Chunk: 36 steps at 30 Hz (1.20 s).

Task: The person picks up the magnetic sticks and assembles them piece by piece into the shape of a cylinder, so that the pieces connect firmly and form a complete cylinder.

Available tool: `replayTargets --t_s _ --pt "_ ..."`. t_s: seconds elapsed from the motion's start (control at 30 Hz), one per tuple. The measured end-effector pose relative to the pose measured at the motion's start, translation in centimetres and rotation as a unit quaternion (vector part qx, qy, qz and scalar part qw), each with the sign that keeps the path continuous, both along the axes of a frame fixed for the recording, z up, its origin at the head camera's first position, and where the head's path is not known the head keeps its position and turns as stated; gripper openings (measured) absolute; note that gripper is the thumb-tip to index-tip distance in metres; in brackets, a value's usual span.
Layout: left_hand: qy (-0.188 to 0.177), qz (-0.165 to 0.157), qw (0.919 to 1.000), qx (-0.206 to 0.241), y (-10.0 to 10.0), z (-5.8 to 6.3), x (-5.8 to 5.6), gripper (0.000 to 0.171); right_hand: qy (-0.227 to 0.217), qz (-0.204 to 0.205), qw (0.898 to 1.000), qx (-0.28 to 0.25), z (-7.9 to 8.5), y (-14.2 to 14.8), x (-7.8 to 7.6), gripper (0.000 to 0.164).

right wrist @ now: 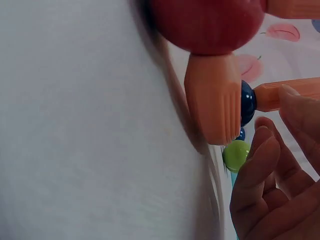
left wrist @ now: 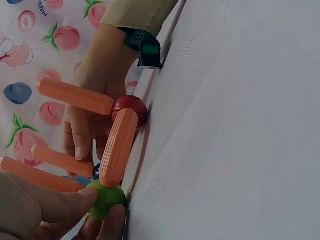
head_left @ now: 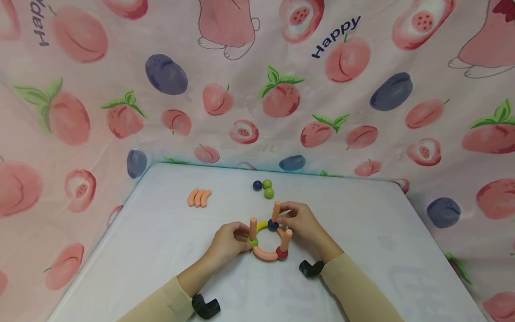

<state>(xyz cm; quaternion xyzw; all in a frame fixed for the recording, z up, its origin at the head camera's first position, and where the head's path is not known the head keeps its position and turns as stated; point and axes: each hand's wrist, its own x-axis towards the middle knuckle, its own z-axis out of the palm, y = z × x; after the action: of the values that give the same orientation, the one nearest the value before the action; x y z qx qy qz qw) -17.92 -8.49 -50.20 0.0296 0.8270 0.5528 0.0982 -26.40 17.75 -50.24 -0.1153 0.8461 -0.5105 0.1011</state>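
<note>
A ring of curved sticks and coloured balls lies on the table in the head view, including a yellow curved stick [head_left: 262, 225] and an orange curved stick [head_left: 265, 255]. Straight orange sticks stand up from its green ball [left wrist: 106, 201], dark blue ball [head_left: 272, 224] and red ball [head_left: 282, 253]. My left hand [head_left: 227, 241] pinches the green ball between thumb and fingers, beside its upright stick [head_left: 253, 229]. At the dark blue ball, my right hand [head_left: 301, 220] holds the upright orange stick [head_left: 276, 211], its thumb lying against it; part of that grip is hidden.
Three curved orange sticks [head_left: 199, 198] lie side by side at the back left. Behind the ring sit a loose blue ball [head_left: 257, 185] and two green balls [head_left: 269, 193]. A fruit-patterned cloth [head_left: 241, 112] hangs behind the white table [head_left: 141, 250]. Black wrist devices [head_left: 206, 307] hang under both sleeves.
</note>
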Motion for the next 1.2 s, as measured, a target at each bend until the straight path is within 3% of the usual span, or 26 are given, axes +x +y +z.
replayTargets --t_s 0.23,0.4,0.53,0.77,0.97,1.2 --pt "0.000 -0.016 0.9998 0.008 0.0 0.1 0.0 0.029 -0.003 0.013 1.000 -0.016 -0.2 0.2 0.0 0.022" --pt "-0.017 -0.021 0.9990 0.035 -0.9 0.8 -1.4 0.027 -0.005 0.030 0.998 -0.049 -0.5 0.4 0.0 0.023" --pt "-0.003 0.002 0.9995 0.030 -1.8 1.8 -3.9 0.026 -0.019 0.034 0.996 -0.077 -0.8 0.4 0.0 0.023" --pt "0.024 0.033 0.9989 0.023 -1.7 2.8 -9.6 0.034 -0.027 0.028 0.995 -0.091 -1.5 0.9 -0.3 0.023" --pt "0.018 0.034 0.9992 0.012 -0.1 2.4 -13.6 0.040 -0.028 0.026 0.995 -0.090 -1.6 1.0 -0.2 0.024" --pt "0.008 0.039 0.9992 0.001 1.0 1.3 -16.6 0.044 -0.030 0.029 0.995 -0.087 -1.7 0.8 -0.2 0.025"
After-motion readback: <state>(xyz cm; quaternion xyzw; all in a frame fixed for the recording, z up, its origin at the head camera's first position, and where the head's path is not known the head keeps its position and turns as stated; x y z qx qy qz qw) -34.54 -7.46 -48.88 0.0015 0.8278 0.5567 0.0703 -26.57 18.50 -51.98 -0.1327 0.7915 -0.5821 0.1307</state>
